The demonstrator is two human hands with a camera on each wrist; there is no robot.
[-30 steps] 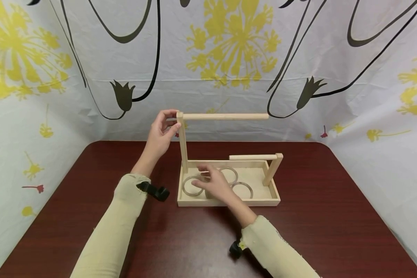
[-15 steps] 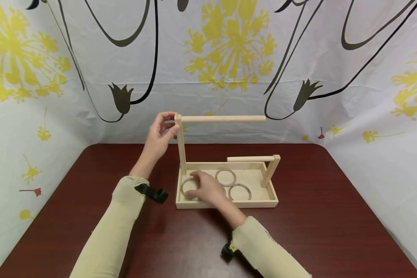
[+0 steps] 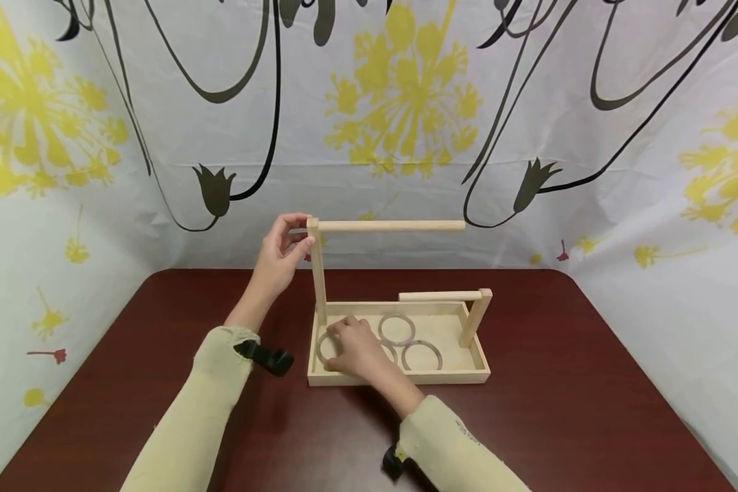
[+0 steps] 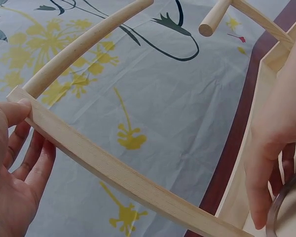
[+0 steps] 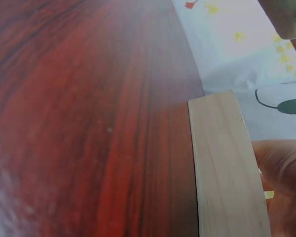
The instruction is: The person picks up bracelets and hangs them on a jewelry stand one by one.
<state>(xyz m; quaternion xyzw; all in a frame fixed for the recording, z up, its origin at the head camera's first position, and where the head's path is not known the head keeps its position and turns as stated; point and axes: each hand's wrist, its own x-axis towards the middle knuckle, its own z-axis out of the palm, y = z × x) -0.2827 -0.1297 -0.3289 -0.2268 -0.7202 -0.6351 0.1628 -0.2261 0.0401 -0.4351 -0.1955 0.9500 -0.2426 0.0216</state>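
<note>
In the head view my left hand (image 3: 277, 251) holds the top of a tall wooden post (image 3: 318, 280), thumb on one side and fingers on the other; the left wrist view shows this grip closely. My right hand (image 3: 358, 352) reaches into a shallow wooden tray (image 3: 400, 379). Its thumb and fingers span a clear ring (image 3: 320, 348) at the tray's left end, the fingertips right at the rim. Beside it lie another ring (image 3: 414, 331) behind, one to the right (image 3: 441, 359), and one partly hidden by the hand. The right wrist view shows mostly tray wall (image 5: 227, 168).
A long dowel (image 3: 390, 225) runs rightward from the tall post's top, above the tray. At the right end a short post (image 3: 476, 318) carries a shorter dowel (image 3: 439, 296) pointing left. The dark red table (image 3: 541, 410) backs onto a patterned cloth (image 3: 270, 150).
My right hand has moved left within the tray and come down over the leftmost ring. My left hand stays at the post's top. The head view has tilted up slightly.
</note>
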